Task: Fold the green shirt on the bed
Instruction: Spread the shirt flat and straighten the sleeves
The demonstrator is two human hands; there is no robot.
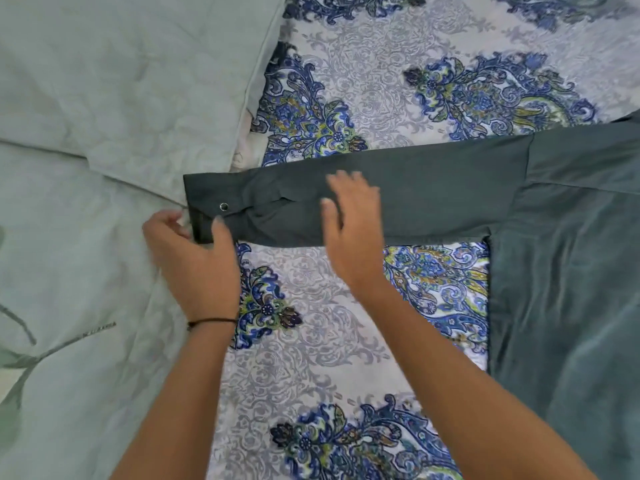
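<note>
Garment: green shirt [571, 271], laid on the patterned bedsheet [311, 358], body at the right, one sleeve [433, 188] stretched flat leftward, its cuff [204, 199] reaching the pale pillow [121, 81]. Left hand [194, 258]: grasps the cuff end, thumb on top, fingers curled beneath. Right hand [353, 223]: released, fingers straight and spread over mid-sleeve; blurred, so contact is uncertain. Step in hand, by judgement: sleeve being smoothed and readied, folding barely begun. Next move likely calls for lifting the cuff and carrying the sleeve rightward across the body, the flat hand pinning the fold line straight.
</note>
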